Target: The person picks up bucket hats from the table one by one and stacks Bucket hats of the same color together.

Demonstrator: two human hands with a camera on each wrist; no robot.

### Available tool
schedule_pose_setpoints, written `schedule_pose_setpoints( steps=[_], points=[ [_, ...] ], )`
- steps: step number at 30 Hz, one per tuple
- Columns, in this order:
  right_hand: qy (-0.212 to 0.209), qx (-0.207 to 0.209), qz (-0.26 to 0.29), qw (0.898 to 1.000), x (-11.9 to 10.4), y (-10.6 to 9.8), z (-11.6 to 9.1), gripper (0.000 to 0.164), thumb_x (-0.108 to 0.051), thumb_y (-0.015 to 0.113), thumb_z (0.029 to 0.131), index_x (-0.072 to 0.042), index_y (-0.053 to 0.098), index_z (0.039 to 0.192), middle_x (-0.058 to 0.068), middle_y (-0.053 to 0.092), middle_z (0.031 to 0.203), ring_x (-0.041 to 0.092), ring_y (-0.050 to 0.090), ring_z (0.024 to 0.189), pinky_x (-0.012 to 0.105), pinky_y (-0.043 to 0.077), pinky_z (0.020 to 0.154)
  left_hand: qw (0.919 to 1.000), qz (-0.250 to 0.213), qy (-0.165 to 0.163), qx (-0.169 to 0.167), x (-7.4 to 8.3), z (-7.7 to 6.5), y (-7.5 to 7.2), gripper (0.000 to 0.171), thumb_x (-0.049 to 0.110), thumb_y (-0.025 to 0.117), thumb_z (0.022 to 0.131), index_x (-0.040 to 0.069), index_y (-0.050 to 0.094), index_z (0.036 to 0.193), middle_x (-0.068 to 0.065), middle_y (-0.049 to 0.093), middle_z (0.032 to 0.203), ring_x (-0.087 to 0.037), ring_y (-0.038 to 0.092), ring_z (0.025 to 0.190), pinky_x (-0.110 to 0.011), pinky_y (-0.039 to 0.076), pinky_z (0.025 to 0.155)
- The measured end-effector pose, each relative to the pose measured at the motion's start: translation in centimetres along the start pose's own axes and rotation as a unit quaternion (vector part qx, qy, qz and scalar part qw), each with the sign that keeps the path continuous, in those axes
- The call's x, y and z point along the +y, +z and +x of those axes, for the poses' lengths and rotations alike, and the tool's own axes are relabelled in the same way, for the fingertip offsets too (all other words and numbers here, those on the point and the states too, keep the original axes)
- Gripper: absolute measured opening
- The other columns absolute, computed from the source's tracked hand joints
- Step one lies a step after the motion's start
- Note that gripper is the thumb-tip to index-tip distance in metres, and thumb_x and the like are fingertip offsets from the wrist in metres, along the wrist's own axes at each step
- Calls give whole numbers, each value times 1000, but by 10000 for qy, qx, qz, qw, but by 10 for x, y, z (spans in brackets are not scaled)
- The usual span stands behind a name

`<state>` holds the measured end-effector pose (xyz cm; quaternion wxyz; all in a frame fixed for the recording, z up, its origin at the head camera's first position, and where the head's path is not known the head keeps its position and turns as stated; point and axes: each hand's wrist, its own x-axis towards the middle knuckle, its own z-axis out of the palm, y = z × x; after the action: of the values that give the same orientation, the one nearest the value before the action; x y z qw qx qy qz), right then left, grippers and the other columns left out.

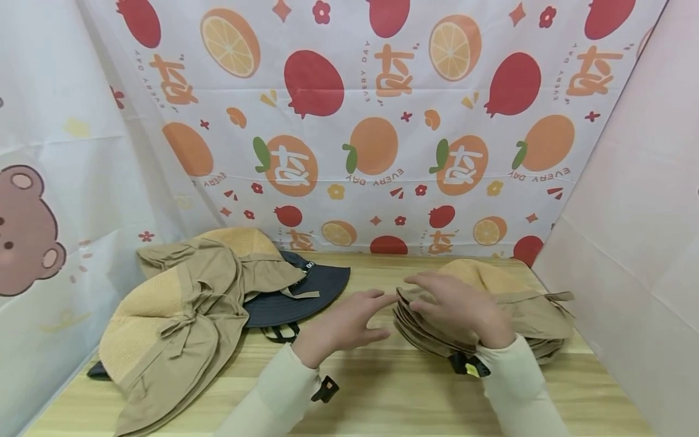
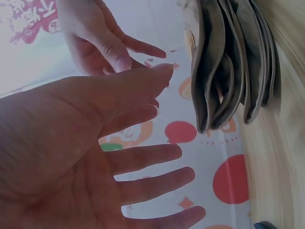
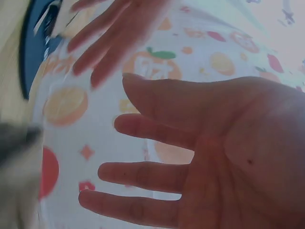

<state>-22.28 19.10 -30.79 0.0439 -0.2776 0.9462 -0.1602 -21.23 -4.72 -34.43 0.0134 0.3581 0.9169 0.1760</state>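
Both hands are in the air with nothing in their grasp. My left hand [image 1: 346, 321] is over the middle of the table, its fingers spread and straight in the left wrist view. My right hand [image 1: 455, 303] hovers at the left edge of a stack of hats [image 1: 537, 315], overlapping it in the head view. These hats have straw-yellow crowns and khaki cloth brims; a cloth tie sticks out at the right. Their layered brims [image 2: 233, 62] hang close together in the left wrist view. The right hand's fingers are also extended in the right wrist view.
On the left lie a straw-and-khaki hat [image 1: 153, 309] with a bow, another khaki hat [image 1: 256, 243] behind it, and a navy hat [image 1: 317, 297] partly underneath. They lie on a wood-grain table [image 1: 371, 406]. A fruit-print curtain [image 1: 349, 212] closes off the back.
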Motion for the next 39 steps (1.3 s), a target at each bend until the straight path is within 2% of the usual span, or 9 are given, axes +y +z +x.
schedule_pose_setpoints(
  steps=[3,7,13,18,25,28,34,36,39],
  points=[
    [-229,11,147,9996,-8,7,9,49,-30,62,104,-9,55,148,10,59,149,32,54,140,55,44,114,9999,-50,-129,-32,-5,-5,0,61,32,72,98,16,51,153,-13,58,149,-29,62,131,-47,53,104],
    [-284,3,354,9990,-18,10,20,50,-32,62,104,-10,55,148,9,59,149,30,55,139,53,45,114,9991,-123,-402,-49,-11,-10,-2,62,33,73,97,19,50,153,-12,56,151,-31,61,132,-51,54,102],
    [-558,-88,51,9984,-22,16,27,48,-28,63,104,-7,56,146,11,61,146,31,58,135,53,47,112,9982,-282,-521,37,-19,-18,-7,62,29,74,97,17,51,153,-13,56,150,-33,60,132,-54,52,103],
    [-462,-235,186,9985,-22,19,27,49,-27,64,104,-7,55,148,10,60,148,30,58,136,52,47,112,9973,-450,-561,177,-23,-27,-15,61,27,73,98,14,51,153,-14,56,150,-35,56,137,-55,49,108],
    [-299,-277,415,9983,-19,14,25,48,-27,62,105,-8,54,148,11,57,150,32,55,139,53,45,114,9962,-254,-749,352,-33,-47,-35,60,28,72,98,15,51,153,-14,56,151,-35,55,138,-55,48,109],
    [-382,-284,321,9984,-19,13,25,47,-27,62,105,-8,55,147,11,59,149,32,56,137,52,46,112,9952,-205,-862,417,-43,-59,-43,60,27,72,98,13,51,152,-14,57,150,-35,57,136,-55,49,107],
    [-313,-314,354,9984,-19,14,24,47,-27,63,104,-10,56,147,9,60,148,31,58,136,52,47,112,9941,-73,-713,816,-75,-86,-61,57,22,74,96,3,55,146,-21,61,144,-42,59,132,-58,49,107],
    [-293,-313,422,9982,-18,15,24,47,-27,63,104,-10,56,147,9,60,148,31,58,136,52,47,112,9919,-42,-837,958,-89,-97,-67,58,23,75,95,1,56,145,-23,61,143,-45,59,130,-59,49,105],
    [-347,-304,436,9980,-17,15,24,47,-27,63,104,-8,56,146,10,62,145,32,60,133,52,48,110,9861,-32,-1285,1057,-113,-115,-74,61,22,75,94,-2,54,145,-28,58,143,-50,57,129,-63,47,104]
  ],
)
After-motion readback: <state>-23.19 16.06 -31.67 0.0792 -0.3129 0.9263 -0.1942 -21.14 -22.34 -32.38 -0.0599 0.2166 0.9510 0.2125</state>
